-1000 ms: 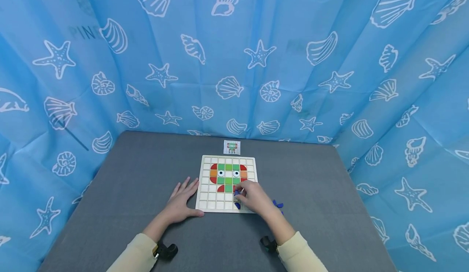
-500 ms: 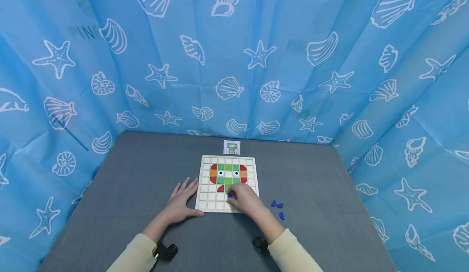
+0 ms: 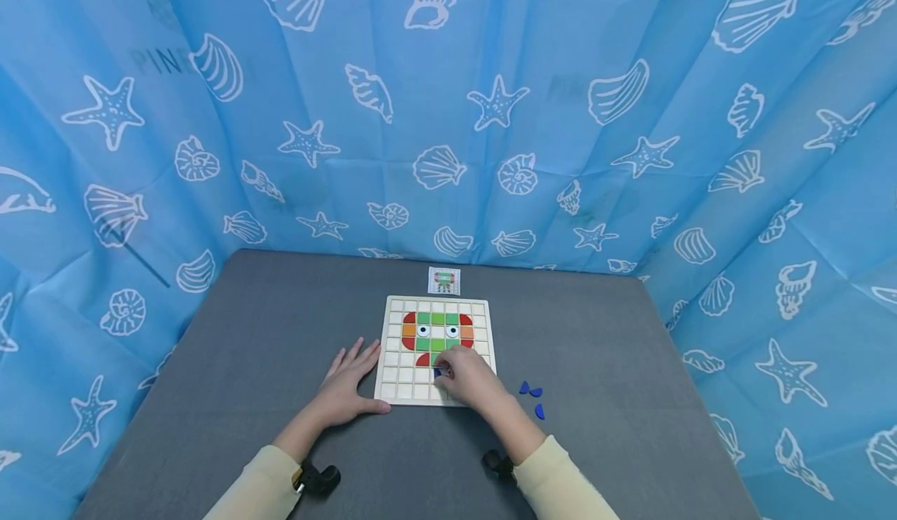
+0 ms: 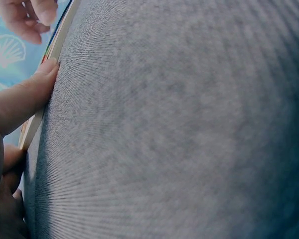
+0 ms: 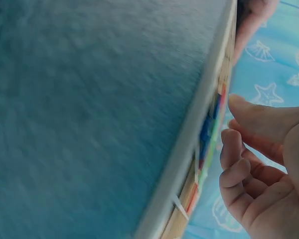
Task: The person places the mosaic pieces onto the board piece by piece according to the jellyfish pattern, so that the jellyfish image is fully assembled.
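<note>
A white gridded pattern board lies on the grey table, bearing red, green and orange tiles and two eye tiles. My left hand lies spread at its left side, thumb at the near corner and fingertips along the edge. Over the lower middle of the grid is my right hand, fingers bent. Its thumb and index finger are around a small dark-blue piece; whether they pinch it is not clear. In the right wrist view, blue pieces lie on the board just beyond the fingertips.
Right of the board several loose blue pieces lie on the grey table. A small printed card with a coloured pattern is behind the board. A blue shell-patterned curtain hangs behind and along both sides of the table.
My right hand has moved a little left across the board with a blue piece at its fingertips, then stayed there over the last half second. The left hand has not moved.
</note>
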A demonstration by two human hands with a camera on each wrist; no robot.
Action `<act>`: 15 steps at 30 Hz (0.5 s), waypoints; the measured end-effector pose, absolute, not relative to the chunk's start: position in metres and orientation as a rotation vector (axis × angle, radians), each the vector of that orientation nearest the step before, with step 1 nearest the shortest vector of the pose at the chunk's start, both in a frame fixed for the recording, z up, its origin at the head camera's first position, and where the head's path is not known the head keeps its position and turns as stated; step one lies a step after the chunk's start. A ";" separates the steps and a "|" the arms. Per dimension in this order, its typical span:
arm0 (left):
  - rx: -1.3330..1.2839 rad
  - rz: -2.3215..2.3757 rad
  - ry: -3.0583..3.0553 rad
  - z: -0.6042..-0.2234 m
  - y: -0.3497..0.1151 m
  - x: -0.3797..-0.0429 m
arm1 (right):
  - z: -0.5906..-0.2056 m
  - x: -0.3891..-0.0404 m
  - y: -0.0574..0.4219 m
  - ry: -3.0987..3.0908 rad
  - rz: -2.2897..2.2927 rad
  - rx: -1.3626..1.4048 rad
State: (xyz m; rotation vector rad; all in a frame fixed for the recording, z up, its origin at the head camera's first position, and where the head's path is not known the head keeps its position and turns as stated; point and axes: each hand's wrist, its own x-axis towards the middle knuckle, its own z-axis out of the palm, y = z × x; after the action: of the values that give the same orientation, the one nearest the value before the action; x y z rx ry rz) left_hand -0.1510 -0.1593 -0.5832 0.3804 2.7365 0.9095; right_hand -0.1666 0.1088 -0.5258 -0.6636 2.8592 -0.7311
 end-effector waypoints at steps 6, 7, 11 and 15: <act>0.387 0.903 2.737 -0.583 -0.160 -0.151 | -0.514 -0.162 0.125 2.880 -0.794 -0.619; 0.388 0.905 2.736 -0.583 -0.160 -0.151 | -0.512 -0.161 0.129 2.886 -0.798 -0.604; 0.390 0.914 2.730 -0.582 -0.160 -0.151 | -0.508 -0.158 0.146 2.932 -0.808 -0.557; 0.395 0.921 2.730 -0.582 -0.160 -0.150 | -0.509 -0.154 0.163 2.975 -0.801 -0.463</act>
State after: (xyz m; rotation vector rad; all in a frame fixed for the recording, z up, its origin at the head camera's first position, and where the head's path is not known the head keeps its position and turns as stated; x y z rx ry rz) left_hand -0.1500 -0.1597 -0.5816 0.3946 2.7296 0.9213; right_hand -0.1540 0.1630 -0.5085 -0.4626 2.9754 -0.8005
